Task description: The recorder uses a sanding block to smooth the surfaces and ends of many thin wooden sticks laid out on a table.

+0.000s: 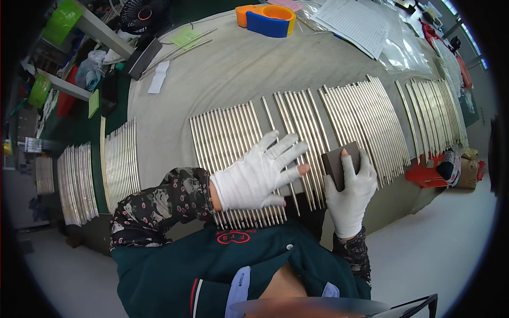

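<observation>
Rods [366, 122] are flanking the block [332, 165] we're grasping with right fingers [348, 165]; left of it, we're spreading our left fingers [282, 144].

Rods [366, 127] are silver, the block [332, 166] dark brown, the gloves [246, 183] white. Black sleeves [172, 197] bear pink-and-grey florals; the shirt [169, 267] is dark green with a red emblem [233, 237], the desk [169, 95] grey, the tape dispenser [268, 22] orange and blue.
</observation>
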Tool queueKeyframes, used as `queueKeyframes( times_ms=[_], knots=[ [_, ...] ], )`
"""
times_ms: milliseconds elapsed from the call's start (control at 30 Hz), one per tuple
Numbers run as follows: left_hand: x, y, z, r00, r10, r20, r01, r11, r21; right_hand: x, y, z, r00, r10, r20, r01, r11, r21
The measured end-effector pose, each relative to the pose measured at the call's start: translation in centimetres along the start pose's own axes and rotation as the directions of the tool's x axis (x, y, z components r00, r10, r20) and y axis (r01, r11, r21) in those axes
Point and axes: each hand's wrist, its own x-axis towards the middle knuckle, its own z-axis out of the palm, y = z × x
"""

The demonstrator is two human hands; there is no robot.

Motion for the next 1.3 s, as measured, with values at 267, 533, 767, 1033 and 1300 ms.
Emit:
queueKeyframes(
  times_ms=[267,533,767,1033,1300],
  knots=[
    [-2.0,1.9,2.6,0.999,0.025,0.025,-0.023,0.996,-0.083,0.0,0.8,-1.0,1.000,0.024,-0.003,-0.024,1.000,0.019],
    [1.4,1.9,3.3,0.994,0.089,-0.066,-0.093,0.994,-0.061,-0.3,1.4,-1.3,0.999,0.050,0.016,-0.051,0.998,0.034],
    [2.4,1.9,3.6,0.990,0.105,-0.091,-0.113,0.991,-0.078,-0.1,1.4,-1.3,0.999,0.045,-0.008,-0.045,0.998,0.037],
    [1.3,1.9,3.4,0.993,0.105,-0.057,-0.109,0.992,-0.060,0.1,0.9,-1.6,1.000,0.015,0.008,-0.015,0.998,0.054],
    [0.9,1.7,3.2,0.993,0.102,-0.053,-0.105,0.992,-0.064,0.1,0.6,-1.5,1.000,0.007,-0.006,-0.006,0.998,0.058]
  ],
)
